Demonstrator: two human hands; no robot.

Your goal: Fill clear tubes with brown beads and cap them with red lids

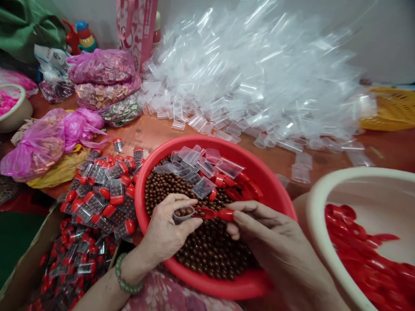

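My left hand (171, 226) grips a small clear plastic container (183, 212) with its oval mouth facing the right hand. Brown balls show inside that mouth. My right hand (259, 220) pinches the thick red end of a small red spoon (207, 213). The spoon's tip meets the container's opening, and a few brown balls lie in it. Both hands are over a red basin (282, 190) holding many brown balls (217, 250). Empty clear containers (194, 160) and red spoons (249, 185) lie on the balls at its far side.
Filled containers with red caps (106, 194) are heaped left of the basin, spilling down into a cardboard box (35, 246). A large pile of clear containers (259, 77) covers the table's back. At right stands a cream basin (356, 177) of red pieces; pink bags (100, 67) sit back left.
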